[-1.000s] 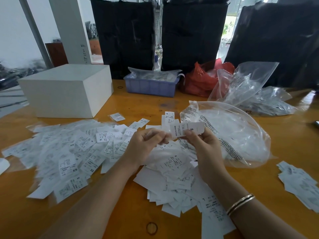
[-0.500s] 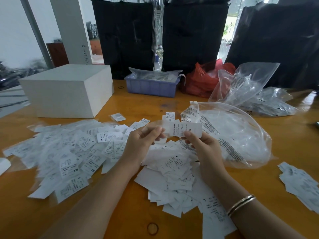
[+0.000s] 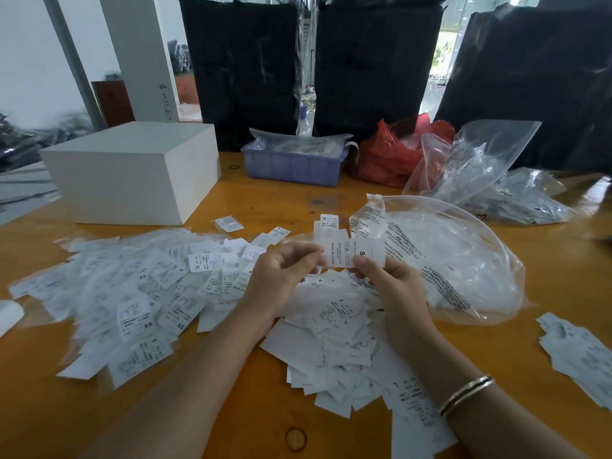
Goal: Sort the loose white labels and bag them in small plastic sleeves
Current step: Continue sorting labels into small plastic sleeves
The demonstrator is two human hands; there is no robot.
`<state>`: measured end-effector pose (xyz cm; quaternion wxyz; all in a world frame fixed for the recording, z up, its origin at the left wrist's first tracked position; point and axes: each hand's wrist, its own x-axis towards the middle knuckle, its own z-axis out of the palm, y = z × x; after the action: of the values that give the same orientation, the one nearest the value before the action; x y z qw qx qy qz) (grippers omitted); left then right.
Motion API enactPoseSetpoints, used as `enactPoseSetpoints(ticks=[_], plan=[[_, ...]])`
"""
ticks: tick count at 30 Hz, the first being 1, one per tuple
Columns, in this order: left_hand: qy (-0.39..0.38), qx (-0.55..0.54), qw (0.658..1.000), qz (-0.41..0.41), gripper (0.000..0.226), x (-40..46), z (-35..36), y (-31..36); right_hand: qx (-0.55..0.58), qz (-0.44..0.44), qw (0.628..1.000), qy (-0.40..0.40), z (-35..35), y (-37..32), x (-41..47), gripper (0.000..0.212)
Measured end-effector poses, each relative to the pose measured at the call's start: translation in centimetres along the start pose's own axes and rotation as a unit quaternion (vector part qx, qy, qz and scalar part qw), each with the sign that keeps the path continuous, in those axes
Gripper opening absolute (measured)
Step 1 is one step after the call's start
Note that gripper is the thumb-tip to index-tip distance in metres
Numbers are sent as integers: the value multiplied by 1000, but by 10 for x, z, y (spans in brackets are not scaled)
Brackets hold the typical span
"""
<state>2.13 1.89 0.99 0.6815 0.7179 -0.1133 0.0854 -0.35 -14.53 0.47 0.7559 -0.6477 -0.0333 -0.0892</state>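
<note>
both hands meet above the worktop (image 3: 563, 270): the right hand (image 3: 390, 279) pinches a white label (image 3: 352, 253) marked s, the left hand (image 3: 281, 273) pinching its near edge. loose labels (image 3: 334, 329) lie under both hands, bagged ones (image 3: 132, 293) left of them.

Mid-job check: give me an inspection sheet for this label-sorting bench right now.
Surface: orange wooden table, glossy, a dark knot near the front edge.
Job's things: held label marked S, above the central loose label pile; sleeved labels spread on the left; small label stack far right; large clear bag lying open.
Clutter: white box, blue tray, red bag, crumpled clear bags.
Grippers: left hand and right hand both pinch the held label.
Cables: nothing seen.
Surroundings: black wrapped bundles behind the table, white pillar.
</note>
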Motion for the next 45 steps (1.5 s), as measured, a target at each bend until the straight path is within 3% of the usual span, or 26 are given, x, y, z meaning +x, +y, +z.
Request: enactPoseSetpoints(ticks=[5,11,12,14,16,19,23,25,30,32,35,40,43,45], plan=[[-30,-50,997,-54,9,2,-3,-4,5,-3,1000,1,-1,-1,-1,9],[-78,-42,994,-64,9,0,-2,-6,-126,-50,991,18,4,2,-1,18],[-78,-34,994,-65,4,-1,-2,-5,-168,-66,983,17,5,3,-1,19],[-72,-17,995,-66,18,-1,-1,-5,-257,-94,962,-24,7,5,-1,23],[-65,-2,995,-70,30,-1,0,-5,-332,-107,934,-81,11,9,-3,38],[-72,31,995,-67,31,-3,-1,-4,-430,-142,885,-108,15,12,-8,57],[-72,13,996,-53,21,0,-2,-4,-355,-171,919,-15,12,10,-7,48],[-67,2,997,-49,23,0,-2,-5,-369,-189,910,12,9,7,-4,47],[-53,15,998,-39,35,1,-2,-7,-399,-247,883,-30,12,10,-5,40],[-53,29,998,-30,37,2,-3,-5,-382,-254,888,-10,12,9,-5,42],[-65,51,997,-1,29,1,-3,-5,-346,-255,903,14,7,7,-2,37],[-79,117,988,58,16,-3,-3,-3,-402,-261,875,-63,9,10,0,42],[-5,162,986,45,21,2,-12,-4,-429,-280,857,45,-1,4,4,44],[81,275,956,58,25,7,-20,-7,-433,-299,837,149,-18,-3,10,39]])
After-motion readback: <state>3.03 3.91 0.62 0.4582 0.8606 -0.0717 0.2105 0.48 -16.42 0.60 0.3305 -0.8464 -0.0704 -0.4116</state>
